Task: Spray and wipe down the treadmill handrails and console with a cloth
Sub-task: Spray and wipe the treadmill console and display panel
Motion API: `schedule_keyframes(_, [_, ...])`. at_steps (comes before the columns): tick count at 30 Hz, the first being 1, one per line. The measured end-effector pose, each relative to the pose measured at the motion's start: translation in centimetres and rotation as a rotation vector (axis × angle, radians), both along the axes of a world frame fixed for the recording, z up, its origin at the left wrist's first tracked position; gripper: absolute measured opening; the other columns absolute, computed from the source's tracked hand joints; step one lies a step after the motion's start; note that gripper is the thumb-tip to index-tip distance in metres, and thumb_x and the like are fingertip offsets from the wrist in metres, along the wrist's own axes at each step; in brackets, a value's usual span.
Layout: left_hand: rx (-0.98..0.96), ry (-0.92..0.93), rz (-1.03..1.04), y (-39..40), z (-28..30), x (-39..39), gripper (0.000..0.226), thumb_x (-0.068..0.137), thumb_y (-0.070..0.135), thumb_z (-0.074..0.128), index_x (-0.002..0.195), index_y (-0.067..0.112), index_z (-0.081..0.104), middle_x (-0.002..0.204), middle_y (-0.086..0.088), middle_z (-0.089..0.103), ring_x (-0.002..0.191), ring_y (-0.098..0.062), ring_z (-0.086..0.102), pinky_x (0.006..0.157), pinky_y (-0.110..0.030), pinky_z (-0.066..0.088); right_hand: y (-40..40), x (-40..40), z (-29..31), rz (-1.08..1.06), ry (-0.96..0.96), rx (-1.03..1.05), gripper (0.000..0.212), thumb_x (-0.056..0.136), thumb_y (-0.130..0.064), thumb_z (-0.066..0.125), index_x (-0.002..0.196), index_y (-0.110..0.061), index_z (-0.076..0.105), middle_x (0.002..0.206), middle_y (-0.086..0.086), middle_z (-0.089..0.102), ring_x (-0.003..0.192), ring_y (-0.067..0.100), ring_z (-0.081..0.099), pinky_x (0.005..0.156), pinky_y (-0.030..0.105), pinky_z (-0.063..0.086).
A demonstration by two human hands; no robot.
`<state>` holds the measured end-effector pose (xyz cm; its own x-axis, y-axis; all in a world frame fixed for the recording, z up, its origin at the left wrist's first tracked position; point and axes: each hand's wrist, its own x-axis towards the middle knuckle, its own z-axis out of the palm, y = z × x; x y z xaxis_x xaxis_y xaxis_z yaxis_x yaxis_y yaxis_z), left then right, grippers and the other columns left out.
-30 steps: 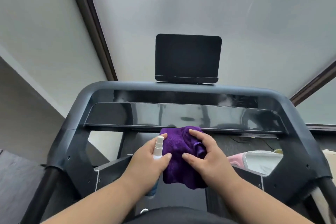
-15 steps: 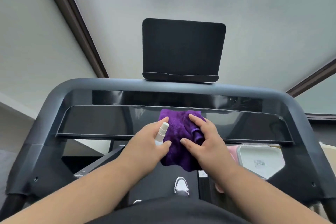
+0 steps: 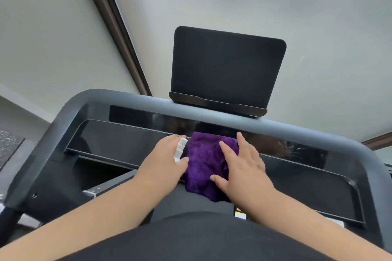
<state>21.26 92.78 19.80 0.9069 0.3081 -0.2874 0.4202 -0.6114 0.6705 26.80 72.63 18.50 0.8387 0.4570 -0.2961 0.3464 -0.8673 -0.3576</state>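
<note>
1. A person in a dark top (image 3: 201,239) is leaning over a treadmill, both bare forearms reaching forward from the bottom of the head view.
2. The left hand (image 3: 163,163) is gripping a small white spray bottle (image 3: 180,149), its fingers curled round the body so that only the nozzle and neck are showing above the thumb; the bottle is standing roughly upright, just beside the left edge of the cloth.
3. The right hand (image 3: 244,167) is pressing flat on a purple cloth (image 3: 203,163), its fingers (image 3: 228,149) straight and spread apart, the thumb lying on the cloth's lower part.
4. The cloth is lying bunched against the middle of the glossy black console panel (image 3: 118,142), its top edge touching the panel's upper strip and its lower end hanging past the panel's near lip.
5. The grey handrail frame (image 3: 127,99) is arching round the console, curving down at left and right toward the person.
6. A dark tablet holder (image 3: 227,70) is standing on the frame's top bar, behind the cloth.
7. Pale wall panels (image 3: 53,27) with brown trim are filling the background.
</note>
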Motion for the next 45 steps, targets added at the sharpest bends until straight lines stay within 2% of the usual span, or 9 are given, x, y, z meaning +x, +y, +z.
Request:
schedule_keyframes(2, [0.032,-0.037,0.082,0.5,0.4,-1.1,0.049,0.088,0.028,0.062,0.133,0.038,0.046,0.129,0.024,0.044,0.115,0.004,0.044,0.095,-0.017,0.031,0.2,0.6,0.8,0.166,-0.181,-0.026,0.084,0.087,-0.071,0.050,0.156,-0.042,0.010,0.165,0.006,-0.017,0.151,0.028,-0.018,0.123,0.046,0.000])
schedule_keyframes(8, [-0.002,-0.134,0.266,1.6,1.3,-5.6,0.056,0.086,0.035,0.067,0.117,0.066,0.032,0.116,0.028,0.054,0.100,0.004,0.054,0.077,-0.021,0.043,2.5,2.1,-3.0,0.667,-0.151,-0.215,0.087,0.079,-0.081,0.034,0.150,-0.031,0.039,0.158,0.014,0.036,0.147,0.040,0.027,0.115,0.062,0.019])
schedule_keyframes(13, [0.018,-0.152,0.357,3.3,1.4,-8.4,0.051,0.084,0.037,0.067,0.110,0.067,0.035,0.098,0.022,0.060,0.092,0.003,0.055,0.073,-0.003,0.036,4.8,2.0,-4.4,0.700,-0.140,-0.273,0.092,0.079,-0.082,0.035,0.149,-0.023,0.045,0.154,0.018,0.041,0.142,0.044,0.037,0.109,0.065,0.028])
schedule_keyframes(17, [0.022,-0.173,0.409,5.5,1.3,-10.2,0.053,0.084,0.039,0.066,0.111,0.069,0.032,0.089,0.016,0.059,0.079,-0.002,0.056,0.068,-0.009,0.038,9.1,1.5,-4.4,0.703,-0.129,-0.275,0.097,0.082,-0.084,0.029,0.150,-0.016,0.043,0.154,0.021,0.039,0.142,0.046,0.035,0.109,0.068,0.030])
schedule_keyframes(24, [-0.011,-0.200,0.447,10.6,0.5,-11.5,0.049,0.079,0.047,0.064,0.107,0.070,0.029,0.087,0.013,0.059,0.083,-0.004,0.057,0.070,-0.010,0.039,21.4,0.3,-4.4,0.814,-0.246,-0.228,0.095,0.090,-0.081,0.018,0.158,-0.022,-0.008,0.166,0.014,-0.012,0.152,0.037,-0.013,0.118,0.062,-0.007])
schedule_keyframes(31, [-0.040,-0.253,0.352,15.4,-0.5,-11.9,0.033,0.089,0.042,0.049,0.115,0.054,0.033,0.095,0.017,0.055,0.088,-0.003,0.054,0.071,-0.011,0.038,23.8,-0.4,-4.2,0.767,-0.216,-0.288,0.092,0.090,-0.077,0.019,0.158,-0.022,-0.011,0.167,0.007,-0.010,0.153,0.029,-0.012,0.121,0.055,-0.007])
schedule_keyframes(37, [-0.081,-0.374,0.251,19.9,-1.1,-12.7,0.031,0.096,0.047,0.032,0.125,0.040,0.039,0.090,0.013,0.055,0.085,-0.014,0.060,0.079,-0.029,0.046,16.8,-2.5,-4.4,0.615,-0.227,-0.271,0.097,0.090,-0.078,0.025,0.156,-0.007,0.025,0.161,0.011,0.027,0.148,0.032,0.024,0.116,0.058,0.025])
schedule_keyframes(42, [-0.088,-0.391,0.208,22.5,-1.0,-13.7,0.030,0.100,0.037,0.035,0.129,0.045,0.038,0.093,0.014,0.059,0.090,-0.013,0.062,0.080,-0.022,0.045,21.5,-3.7,-4.7,0.505,-0.204,-0.275,0.098,0.088,-0.081,0.002,0.157,-0.012,-0.004,0.166,0.007,0.002,0.154,0.030,0.002,0.123,0.054,0.006])
schedule_keyframes(45, [-0.138,-0.398,0.172,23.2,-1.2,-14.3,0.033,0.100,0.036,0.038,0.131,0.047,0.038,0.082,0.011,0.059,0.104,-0.009,0.062,0.085,-0.018,0.045,26.5,-3.9,-4.9,0.527,-0.247,-0.269,0.090,0.093,-0.075,0.014,0.159,-0.016,-0.002,0.168,0.007,-0.002,0.154,0.031,-0.003,0.122,0.055,0.001])
